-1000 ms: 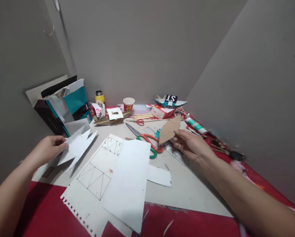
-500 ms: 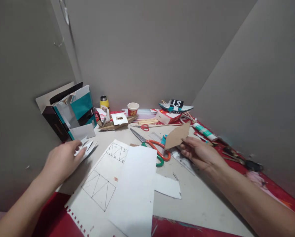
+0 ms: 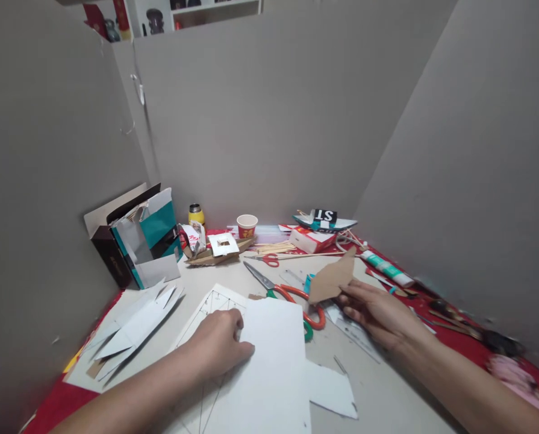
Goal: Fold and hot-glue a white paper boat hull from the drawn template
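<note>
Trouble is likeliest at your right hand (image 3: 377,313). You pinch the brown cardboard piece (image 3: 331,280) between thumb and fingertips at its near right end only, so most of it hangs free, tilted up over the large scissors (image 3: 296,298). By my judgement, a slack pinch could let it tip onto the orange handles, and a hard one could crease the thin card. The scissor blades point far and left, just beside the drawn sheet (image 3: 208,301), so a low sweep of either wrist could catch them.

Your left hand (image 3: 217,346) rests knuckles up on the left edge of the white sheet (image 3: 273,361), fingers curled and the thumb lying along the paper. You cannot tell from here whether it nips the edge or only presses down. That sheet lies loose across the drawn sheet, so a sideways push could drag both and buckle them.

White cut-outs (image 3: 133,325) lie well apart on the left of the table (image 3: 386,398), and a glue tube (image 3: 384,268) sits far right of the card.
</note>
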Demonstrator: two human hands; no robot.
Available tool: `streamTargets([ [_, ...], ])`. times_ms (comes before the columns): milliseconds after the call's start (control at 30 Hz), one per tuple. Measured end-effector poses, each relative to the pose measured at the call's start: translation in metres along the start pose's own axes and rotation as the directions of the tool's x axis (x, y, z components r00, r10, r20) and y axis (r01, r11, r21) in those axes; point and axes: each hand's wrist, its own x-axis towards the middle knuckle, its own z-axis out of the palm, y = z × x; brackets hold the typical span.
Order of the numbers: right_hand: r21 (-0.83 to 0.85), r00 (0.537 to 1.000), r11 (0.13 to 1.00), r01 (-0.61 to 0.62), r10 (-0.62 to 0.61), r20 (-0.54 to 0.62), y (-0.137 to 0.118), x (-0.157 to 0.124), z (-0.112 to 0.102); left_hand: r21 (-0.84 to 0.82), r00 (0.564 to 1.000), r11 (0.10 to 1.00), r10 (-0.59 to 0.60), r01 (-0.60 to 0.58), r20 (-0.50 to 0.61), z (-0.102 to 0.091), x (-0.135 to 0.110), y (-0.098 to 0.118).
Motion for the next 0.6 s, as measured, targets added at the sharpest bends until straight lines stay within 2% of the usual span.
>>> streamTargets([
  [133,0.039,0.992,0.996,-0.074,0.078,-0.095,-0.001,-0.003,0.005,-0.013,1.000,1.000,0.006,-0.005,0.014,0.003,0.000,0.001],
  [233,0.023,0.993,0.998,-0.054,0.056,-0.106,0.000,-0.004,0.006,-0.029,1.000,1.000,0.001,-0.001,0.030,0.003,-0.001,0.000],
  [433,0.055,0.998,0.998,-0.015,0.018,-0.056,0.002,-0.004,0.002,-0.013,1.000,1.000,0.008,-0.007,0.020,0.010,-0.008,0.000],
  [600,0.060,0.993,0.998,0.016,-0.008,-0.122,-0.003,-0.009,0.005,0.043,1.000,0.999,0.028,-0.028,0.000,0.016,-0.016,0.005],
])
